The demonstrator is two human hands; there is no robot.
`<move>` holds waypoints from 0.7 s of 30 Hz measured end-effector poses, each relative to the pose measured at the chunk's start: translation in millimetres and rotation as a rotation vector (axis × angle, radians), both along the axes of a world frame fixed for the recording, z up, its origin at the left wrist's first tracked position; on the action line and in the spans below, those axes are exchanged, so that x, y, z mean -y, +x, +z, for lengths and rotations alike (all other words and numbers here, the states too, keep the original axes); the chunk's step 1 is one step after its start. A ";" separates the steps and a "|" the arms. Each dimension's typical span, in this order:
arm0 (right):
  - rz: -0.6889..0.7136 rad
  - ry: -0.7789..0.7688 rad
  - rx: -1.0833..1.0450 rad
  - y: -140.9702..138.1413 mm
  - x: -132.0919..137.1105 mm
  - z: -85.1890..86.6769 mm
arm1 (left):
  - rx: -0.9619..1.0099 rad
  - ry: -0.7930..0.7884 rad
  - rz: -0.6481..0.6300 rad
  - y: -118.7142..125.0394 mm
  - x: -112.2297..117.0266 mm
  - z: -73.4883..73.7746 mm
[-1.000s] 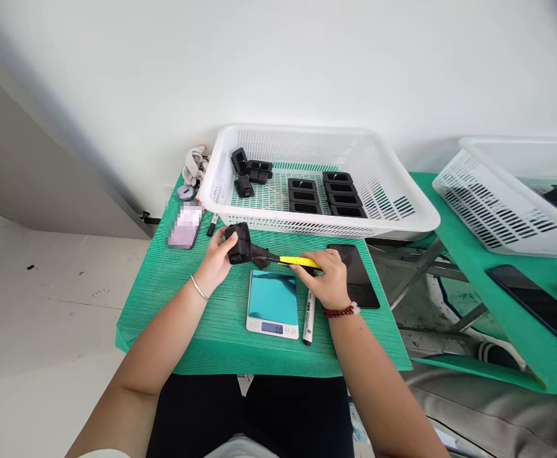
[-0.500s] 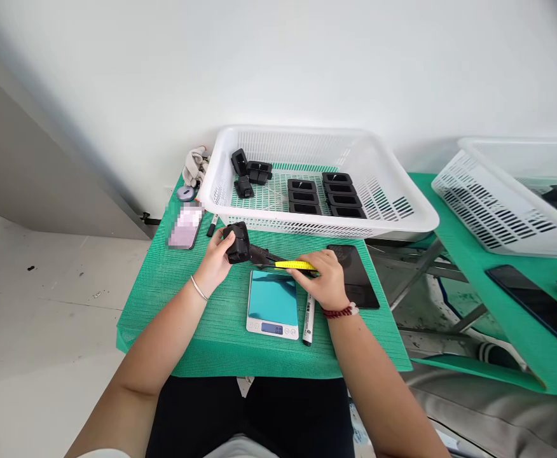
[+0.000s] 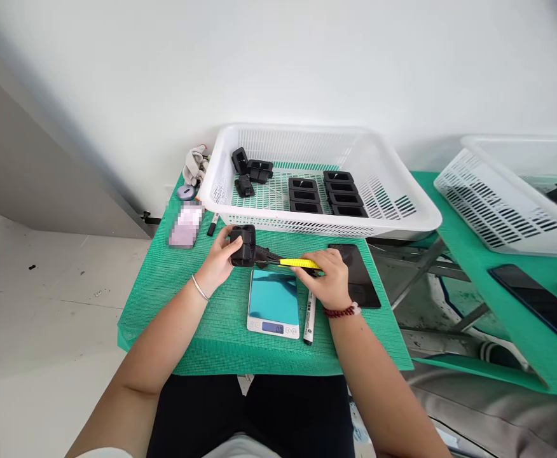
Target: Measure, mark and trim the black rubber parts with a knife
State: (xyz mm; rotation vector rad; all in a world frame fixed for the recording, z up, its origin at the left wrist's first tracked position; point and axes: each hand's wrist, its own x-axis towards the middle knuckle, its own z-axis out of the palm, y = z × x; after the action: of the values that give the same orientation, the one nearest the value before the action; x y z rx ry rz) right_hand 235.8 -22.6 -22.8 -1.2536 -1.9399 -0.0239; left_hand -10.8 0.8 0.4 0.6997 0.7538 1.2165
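Observation:
My left hand (image 3: pixel 219 261) is closed around a black plastic part (image 3: pixel 244 245), a blocky piece held above the mat. Yellow-handled pliers (image 3: pixel 292 261) sit in the closed fingers of my right hand (image 3: pixel 329 273). Their dark head points left and meets the right side of the black part; whether the jaws grip it I cannot tell. Below lies a digital scale (image 3: pixel 273 299) with a shiny teal plate, its display lit. A white marker (image 3: pixel 309 318) is just right of the scale, under my right hand.
A white basket (image 3: pixel 316 222) behind my hands holds several black parts (image 3: pixel 304 196). A dark tablet (image 3: pixel 362 280) lies right, a blurred phone (image 3: pixel 185 226) and gloves (image 3: pixel 195 165) left. On the neighbouring green table stand another white basket (image 3: pixel 483 210) and a dark phone (image 3: pixel 536 302).
Both hands have shifted slightly right, carrying the black part and the pliers with them. The black part has turned a little in my left hand.

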 end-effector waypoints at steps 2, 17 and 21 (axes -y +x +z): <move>-0.006 0.026 0.000 0.6 -0.4 -0.9 | -0.006 0.018 -0.030 -0.2 0.8 0.0; -0.124 0.082 0.044 2.0 -2.2 -6.0 | -0.039 0.000 -0.111 -1.2 0.1 1.6; -0.114 0.083 0.043 0.9 -1.4 -3.9 | -0.040 -0.006 -0.114 -1.8 -1.3 0.1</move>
State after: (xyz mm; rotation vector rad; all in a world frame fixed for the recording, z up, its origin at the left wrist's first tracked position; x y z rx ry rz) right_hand 236.8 -21.3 -26.7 -1.3159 -1.8816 -0.1890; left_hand -12.5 2.2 0.5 0.7543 0.7408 1.0990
